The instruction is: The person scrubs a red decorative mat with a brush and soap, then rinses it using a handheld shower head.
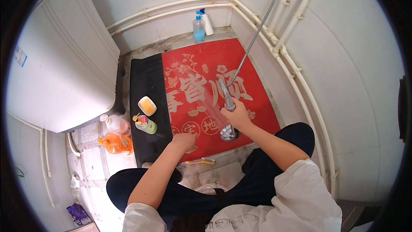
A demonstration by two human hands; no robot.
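My right hand [236, 114] grips the handle of a chrome hand shower [229, 132] above a red floor mat [219, 54]. Fine jets of water [209, 103] spray from the shower head across the mat towards its far left. A grey metal shower hose [254, 38] runs from the handle up past the top of the view. My left hand [185, 142] is at the mat's near edge, holding nothing, with thumb and fingers apart; whether it touches the mat is unclear. The mat bears pale characters and flowers, and its black underside [146, 77] shows along the folded left side.
On the black strip stand a soap dish [147, 106] with yellow soap and a green pump bottle [146, 124]. Left of it are an orange bottle [117, 144] and a pinkish pump bottle [116, 124]. A scrubbing brush [202, 161] lies near me. White pipes [289, 67] line the walls.
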